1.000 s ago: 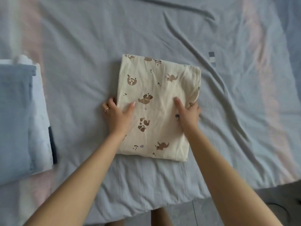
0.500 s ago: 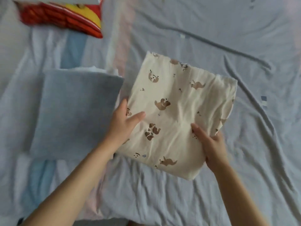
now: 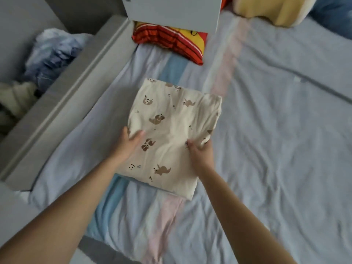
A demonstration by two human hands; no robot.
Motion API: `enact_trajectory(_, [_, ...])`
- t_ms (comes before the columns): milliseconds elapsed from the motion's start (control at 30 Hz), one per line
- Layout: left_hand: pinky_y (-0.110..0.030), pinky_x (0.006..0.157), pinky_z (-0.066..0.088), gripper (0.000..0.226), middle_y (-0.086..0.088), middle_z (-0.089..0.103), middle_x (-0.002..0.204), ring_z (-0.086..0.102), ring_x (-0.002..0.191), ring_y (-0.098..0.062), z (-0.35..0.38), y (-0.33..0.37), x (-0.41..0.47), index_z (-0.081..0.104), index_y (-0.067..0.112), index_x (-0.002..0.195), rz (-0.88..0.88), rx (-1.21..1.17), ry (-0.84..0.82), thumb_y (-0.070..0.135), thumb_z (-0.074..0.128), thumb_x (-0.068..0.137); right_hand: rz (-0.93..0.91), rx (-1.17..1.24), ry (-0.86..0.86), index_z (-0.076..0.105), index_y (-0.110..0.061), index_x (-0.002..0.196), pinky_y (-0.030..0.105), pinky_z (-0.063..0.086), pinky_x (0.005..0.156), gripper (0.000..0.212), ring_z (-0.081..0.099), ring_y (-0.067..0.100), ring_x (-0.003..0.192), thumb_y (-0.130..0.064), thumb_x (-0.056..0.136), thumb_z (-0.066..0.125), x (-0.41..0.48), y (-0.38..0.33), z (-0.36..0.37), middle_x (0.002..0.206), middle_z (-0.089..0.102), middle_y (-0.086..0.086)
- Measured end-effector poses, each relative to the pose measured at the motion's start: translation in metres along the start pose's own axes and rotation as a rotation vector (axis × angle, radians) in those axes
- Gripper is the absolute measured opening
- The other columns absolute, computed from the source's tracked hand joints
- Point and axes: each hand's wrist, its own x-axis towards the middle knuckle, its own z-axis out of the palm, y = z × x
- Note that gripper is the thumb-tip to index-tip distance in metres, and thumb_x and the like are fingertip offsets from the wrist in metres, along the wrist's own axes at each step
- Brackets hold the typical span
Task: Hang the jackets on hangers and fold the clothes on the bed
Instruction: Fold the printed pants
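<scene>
A folded cream garment [image 3: 171,134] with brown animal prints lies flat over the left part of the striped bed sheet [image 3: 276,140]. My left hand [image 3: 129,142] grips its left edge, thumb on top and fingers underneath. At its right edge my right hand [image 3: 201,150] pinches the cloth, thumb on top. Whether the garment rests on the sheet or on something under it, I cannot tell; the folded blue stack seen earlier is out of sight.
A grey bed rail [image 3: 66,103] runs along the left, with a heap of blue and cream clothes [image 3: 49,58] beyond it. A red and yellow striped cloth [image 3: 171,41] lies under a white panel [image 3: 171,12]. A yellow pillow [image 3: 270,10] sits at the head.
Both hands lifted the folded cream garment from the middle of the bed and carried it left, over where the blue folded stack lay. The view swung left and up with it.
</scene>
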Motion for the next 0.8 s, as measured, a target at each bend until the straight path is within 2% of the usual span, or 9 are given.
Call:
enact_trajectory(100, [-0.038,0.095,0.042,0.066,-0.003,0.053,0.126,0.052,0.118,-0.027,-0.001,-0.004,-0.004,0.043,0.015,0.123,0.019,-0.076,0.013,0.062,0.061,0.079,-0.01,0.025,-0.021,0.046,-0.018,0.131,0.035,0.048,0.091,0.051,0.059,0.016,0.103,-0.02,0.085,0.067,-0.001,0.004,-0.005,0.116,0.06,-0.004])
enact_trajectory(200, [-0.034,0.091,0.044,0.091,0.004,0.052,0.119,0.054,0.113,-0.021,-0.006,-0.006,-0.009,0.042,0.02,0.128,-0.037,-0.143,-0.063,0.064,0.078,0.056,-0.035,0.035,-0.053,0.041,-0.019,0.131,0.042,0.049,0.095,0.061,0.058,0.016,0.106,-0.022,0.079,0.072,-0.006,0.006,-0.008,0.121,0.057,-0.003])
enact_trajectory(300, [-0.039,0.102,0.042,0.13,0.002,0.045,0.133,0.047,0.121,-0.02,-0.003,-0.015,-0.005,0.038,0.024,0.138,-0.069,-0.063,-0.079,0.081,0.074,0.027,0.076,-0.065,-0.091,0.032,-0.023,0.136,0.043,0.047,0.098,0.105,0.051,0.017,0.116,-0.047,0.048,0.086,-0.01,0.021,-0.009,0.129,0.048,-0.004])
enact_trajectory(400, [-0.036,0.099,0.045,0.119,0.015,0.055,0.122,0.055,0.11,-0.013,0.006,-0.025,0.002,0.043,0.036,0.13,-0.108,-0.156,-0.104,0.08,0.077,0.025,0.208,-0.032,-0.116,0.027,-0.025,0.139,0.042,0.044,0.103,0.132,0.046,0.02,0.124,-0.063,0.028,0.087,-0.006,0.032,-0.005,0.139,0.037,-0.002])
enact_trajectory(467, [-0.033,0.097,0.046,0.097,0.016,0.059,0.115,0.058,0.104,-0.011,0.01,-0.028,0.01,0.044,0.042,0.12,-0.097,-0.228,-0.115,0.07,0.083,0.035,0.262,-0.031,-0.104,0.027,-0.019,0.141,0.039,0.04,0.105,0.119,0.042,0.021,0.126,-0.053,0.046,0.089,0.004,0.036,0.001,0.14,0.031,0.0])
enact_trajectory(533, [-0.03,0.094,0.044,0.094,0.012,0.057,0.111,0.056,0.101,-0.012,0.009,-0.023,0.014,0.042,0.038,0.117,-0.075,-0.248,-0.148,0.066,0.084,0.037,0.245,-0.043,-0.08,0.029,-0.014,0.141,0.037,0.037,0.106,0.106,0.04,0.021,0.126,-0.045,0.058,0.087,0.013,0.04,0.002,0.138,0.029,0.004])
enact_trajectory(633, [-0.026,0.092,0.037,0.092,0.007,0.053,0.12,0.051,0.111,-0.015,0.003,-0.021,0.026,0.044,0.026,0.133,-0.084,-0.196,-0.225,0.053,0.085,0.055,0.196,-0.046,-0.122,0.046,-0.018,0.135,0.036,0.043,0.103,0.11,0.052,0.014,0.119,-0.059,0.041,0.088,0.014,0.037,0.005,0.134,0.048,-0.001])
enact_trajectory(733, [-0.035,0.095,0.044,0.103,-0.002,0.057,0.128,0.057,0.114,-0.027,-0.008,-0.026,0.032,0.052,0.029,0.122,-0.166,-0.124,-0.326,0.077,0.079,0.034,0.163,0.044,-0.151,0.057,-0.02,0.123,0.029,0.051,0.091,0.088,0.063,0.006,0.101,-0.053,0.046,0.085,0.006,0.03,0.002,0.116,0.065,-0.007])
enact_trajectory(800, [-0.033,0.077,0.048,0.092,-0.006,0.064,0.107,0.059,0.094,-0.027,-0.018,-0.028,0.036,0.06,0.031,0.102,-0.23,-0.08,-0.451,0.086,0.072,0.029,0.156,0.049,-0.172,0.058,-0.022,0.12,0.023,0.051,0.085,0.075,0.063,0.003,0.099,-0.049,0.054,0.08,0.005,0.026,0.003,0.113,0.066,-0.009])
